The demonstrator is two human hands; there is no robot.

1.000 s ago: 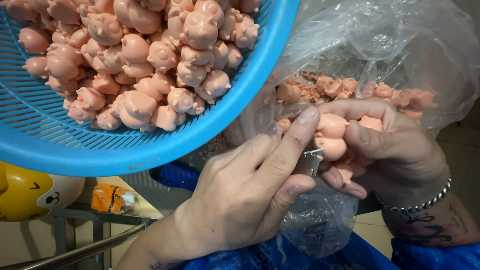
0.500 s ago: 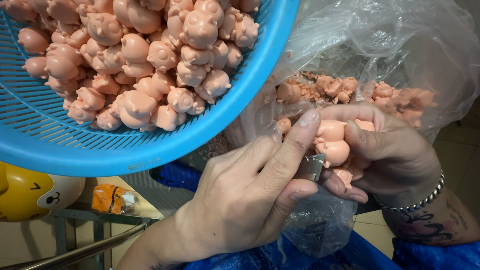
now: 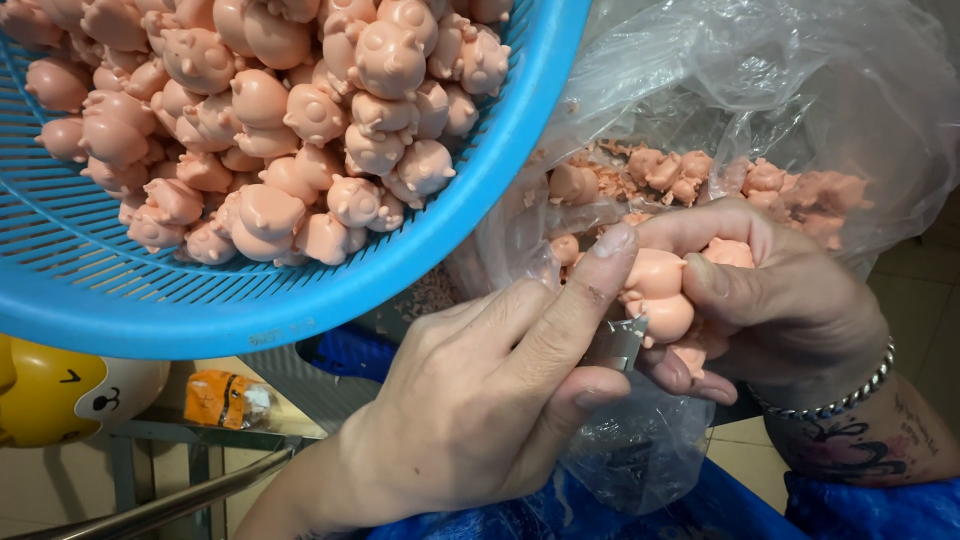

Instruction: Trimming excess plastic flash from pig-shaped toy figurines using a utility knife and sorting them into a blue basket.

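The left hand (image 3: 480, 400) is curled tight around a small metal blade (image 3: 615, 345), its edge touching a little pink pig toy (image 3: 660, 295). The right hand (image 3: 775, 300) pinches that pig and keeps a few more in its palm. Just behind the pig, a clear plastic bag (image 3: 760, 90) holds some pigs and pink scraps. Left of the pig, a blue basket (image 3: 420, 250) is piled high, so it looks like many pigs are left.

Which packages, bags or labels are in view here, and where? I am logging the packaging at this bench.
Clear plastic bag: right, behind both hands, crumpled, holding pink figures and trimmings.
Small orange packet: lower left under the blue basket, flat, with dark markings.
No signs or screens.
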